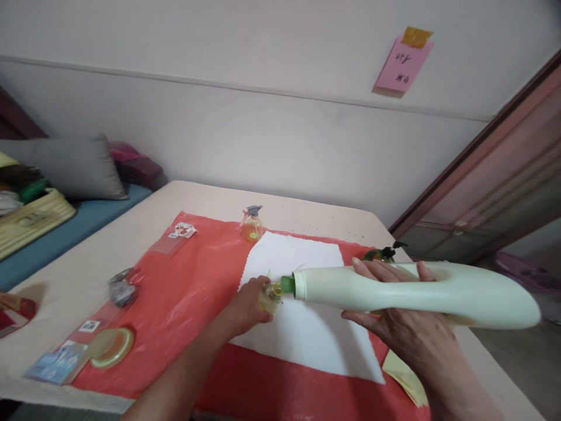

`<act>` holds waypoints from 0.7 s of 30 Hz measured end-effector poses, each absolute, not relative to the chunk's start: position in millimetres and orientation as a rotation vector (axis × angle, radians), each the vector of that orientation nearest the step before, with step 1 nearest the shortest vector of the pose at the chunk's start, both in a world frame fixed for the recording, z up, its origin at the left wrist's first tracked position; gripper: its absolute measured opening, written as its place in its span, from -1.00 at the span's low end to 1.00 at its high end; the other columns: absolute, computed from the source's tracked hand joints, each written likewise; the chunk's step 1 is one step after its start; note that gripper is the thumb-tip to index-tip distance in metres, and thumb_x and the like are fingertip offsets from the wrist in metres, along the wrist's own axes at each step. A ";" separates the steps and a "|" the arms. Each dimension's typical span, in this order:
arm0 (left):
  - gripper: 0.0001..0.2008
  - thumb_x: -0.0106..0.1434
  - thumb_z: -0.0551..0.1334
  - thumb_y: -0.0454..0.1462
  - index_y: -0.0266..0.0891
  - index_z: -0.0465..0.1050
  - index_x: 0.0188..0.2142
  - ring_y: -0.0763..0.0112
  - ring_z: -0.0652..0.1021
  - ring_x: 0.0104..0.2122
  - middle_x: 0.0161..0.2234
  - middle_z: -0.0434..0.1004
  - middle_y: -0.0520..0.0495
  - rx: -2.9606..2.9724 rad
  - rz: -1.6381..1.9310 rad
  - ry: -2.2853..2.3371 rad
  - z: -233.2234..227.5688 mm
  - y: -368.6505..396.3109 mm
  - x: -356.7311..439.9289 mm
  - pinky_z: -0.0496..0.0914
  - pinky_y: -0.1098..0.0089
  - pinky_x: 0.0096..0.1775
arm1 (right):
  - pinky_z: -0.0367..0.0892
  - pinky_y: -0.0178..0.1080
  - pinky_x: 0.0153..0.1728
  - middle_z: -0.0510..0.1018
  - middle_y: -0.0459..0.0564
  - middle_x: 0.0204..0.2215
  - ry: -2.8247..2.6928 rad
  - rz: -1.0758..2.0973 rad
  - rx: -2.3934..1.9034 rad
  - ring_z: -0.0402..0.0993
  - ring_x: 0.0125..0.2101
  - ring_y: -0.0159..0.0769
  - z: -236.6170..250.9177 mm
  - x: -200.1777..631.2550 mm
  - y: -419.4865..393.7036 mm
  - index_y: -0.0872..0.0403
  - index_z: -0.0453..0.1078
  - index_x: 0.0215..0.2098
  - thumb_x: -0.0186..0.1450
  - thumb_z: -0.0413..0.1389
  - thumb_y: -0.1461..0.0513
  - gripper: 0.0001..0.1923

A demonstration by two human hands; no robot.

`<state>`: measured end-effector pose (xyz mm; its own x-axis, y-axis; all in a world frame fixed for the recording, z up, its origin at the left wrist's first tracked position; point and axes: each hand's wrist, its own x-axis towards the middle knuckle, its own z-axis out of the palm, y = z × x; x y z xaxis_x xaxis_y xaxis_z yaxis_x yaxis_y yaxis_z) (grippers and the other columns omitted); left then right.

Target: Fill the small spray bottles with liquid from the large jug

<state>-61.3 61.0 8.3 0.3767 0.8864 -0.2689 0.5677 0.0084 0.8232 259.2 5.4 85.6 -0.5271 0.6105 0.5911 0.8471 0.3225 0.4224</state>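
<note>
My left hand (248, 304) is wrapped round a small clear yellowish bottle (270, 299) above a white sheet (302, 342). My right hand (405, 330) grips a large pale green detergent bottle (486, 295) by its handle. That bottle lies nearly level, with its mouth towards the left. Its green spout (288, 285) meets the opening of the small bottle; whether liquid is flowing I cannot tell. Just behind my right hand, a dark-topped bottle (379, 255) is partly hidden. A small spray bottle (252, 229) with a grey head stands at the back of the red plastic sheet (193, 292).
On the left lie a round pale lid (113, 347), a blue-labelled packet (59, 363), a crumpled grey item (123, 287) and a clear packet (175, 237). Yellow paper (405, 377) lies front right. A wall (263, 146) borders the table's back; a yellow basket (37, 219) is far left.
</note>
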 end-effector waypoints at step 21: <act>-0.22 0.03 0.38 -0.29 -0.16 0.30 0.27 -0.02 0.49 0.14 0.20 0.44 -0.24 1.661 0.417 1.309 7.6 60.0 -61.5 0.44 0.17 0.03 | -0.11 0.31 0.47 0.58 0.24 0.15 -2.254 -0.961 -1.321 0.56 0.12 0.06 83.6 262.3 5.6 0.02 -0.19 0.61 0.51 -0.03 -0.19 -0.10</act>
<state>-61.5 60.0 7.6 0.3697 0.8876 -0.2749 0.5644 0.0205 0.8252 262.3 5.6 83.6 -0.5005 0.6236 0.6005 0.8651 0.3331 0.3751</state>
